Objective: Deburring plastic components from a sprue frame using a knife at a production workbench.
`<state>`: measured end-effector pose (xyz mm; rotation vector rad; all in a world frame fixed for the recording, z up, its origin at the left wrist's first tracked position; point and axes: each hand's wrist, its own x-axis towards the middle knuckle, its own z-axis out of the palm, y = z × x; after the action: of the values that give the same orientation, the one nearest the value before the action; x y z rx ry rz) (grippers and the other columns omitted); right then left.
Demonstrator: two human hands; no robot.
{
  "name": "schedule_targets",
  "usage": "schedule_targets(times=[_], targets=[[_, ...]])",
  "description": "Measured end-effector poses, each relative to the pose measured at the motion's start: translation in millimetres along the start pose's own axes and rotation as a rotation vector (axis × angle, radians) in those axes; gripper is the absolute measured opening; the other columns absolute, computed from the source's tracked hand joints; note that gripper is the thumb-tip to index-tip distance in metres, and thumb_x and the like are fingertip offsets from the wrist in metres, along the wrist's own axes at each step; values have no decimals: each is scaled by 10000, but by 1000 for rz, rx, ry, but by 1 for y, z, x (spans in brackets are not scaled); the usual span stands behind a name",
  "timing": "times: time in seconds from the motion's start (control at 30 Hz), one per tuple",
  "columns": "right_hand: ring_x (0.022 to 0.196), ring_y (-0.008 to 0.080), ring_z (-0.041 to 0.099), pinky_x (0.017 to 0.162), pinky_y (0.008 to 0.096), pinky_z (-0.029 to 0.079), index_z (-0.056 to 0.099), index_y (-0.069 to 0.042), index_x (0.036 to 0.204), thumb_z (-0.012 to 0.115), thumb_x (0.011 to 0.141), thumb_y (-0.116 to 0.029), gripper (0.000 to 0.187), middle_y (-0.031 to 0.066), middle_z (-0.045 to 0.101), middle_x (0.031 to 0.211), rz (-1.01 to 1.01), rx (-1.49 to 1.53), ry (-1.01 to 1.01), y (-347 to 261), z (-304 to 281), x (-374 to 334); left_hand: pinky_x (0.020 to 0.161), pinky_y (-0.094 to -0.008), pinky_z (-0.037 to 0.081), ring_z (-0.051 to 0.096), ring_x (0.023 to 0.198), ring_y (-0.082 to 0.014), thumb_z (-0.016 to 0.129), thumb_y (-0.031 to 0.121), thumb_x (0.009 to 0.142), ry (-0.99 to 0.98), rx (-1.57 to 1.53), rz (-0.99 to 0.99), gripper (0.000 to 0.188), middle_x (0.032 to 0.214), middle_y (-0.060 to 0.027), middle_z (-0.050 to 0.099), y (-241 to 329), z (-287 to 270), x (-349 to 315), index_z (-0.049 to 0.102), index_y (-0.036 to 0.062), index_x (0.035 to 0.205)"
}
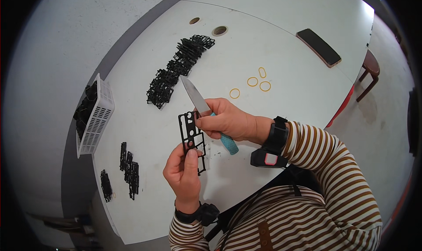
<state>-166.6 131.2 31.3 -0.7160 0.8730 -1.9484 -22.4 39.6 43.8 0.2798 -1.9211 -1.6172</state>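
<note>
My left hand point(185, 172) is closed on a flat black plastic frame point(190, 130) with round holes and open rectangular cells, its thumb pressed on the lower part. A knife point(196, 97) with a teal handle is gripped in my right hand point(231, 119). The blade points up and away to the left, above the frame's top end. My right thumb and fingertips are at the frame's upper right edge; whether they pinch it cannot be made out. Beyond the blade's tip lies a long heap of similar black plastic frames point(178, 68).
A white basket point(100, 112) full of black parts stands at the left edge. Stacked black frames point(130, 172) and another bundle point(106, 186) lie at the near left. Several yellow rubber bands point(252, 81) and a phone point(318, 47) are on the white table point(272, 40). A stool point(370, 64) stands at right.
</note>
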Motion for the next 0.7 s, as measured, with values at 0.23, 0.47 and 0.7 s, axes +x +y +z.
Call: schedule_targets(times=[0.23,0.47,0.7], targets=[[457,57,408,421,206,339,500,-38,791,573,757,-111,109,-7,461,602,-76,-11,119,-1,5,-3,638,-249,460,550,686,-124,505,68,843,-62,-102,-77,138,754,-65,586,0,-9,-2,533,-34,931],[450,50,409,428,199,337,516,-40,793,562,808,-116,90,-16,470,600,-8,7,39,-5,4,-4,573,-292,472,539,647,-168,463,83,853,-85,-390,-232,116,677,-47,555,0,-12,0,523,7,917],[473,59,429,445,205,354,484,-31,838,486,862,-127,99,8,487,602,-112,-248,54,-10,3,-4,551,-289,467,536,641,-169,463,94,856,0,-320,-159,119,672,-40,552,-5,-18,-2,531,11,908]])
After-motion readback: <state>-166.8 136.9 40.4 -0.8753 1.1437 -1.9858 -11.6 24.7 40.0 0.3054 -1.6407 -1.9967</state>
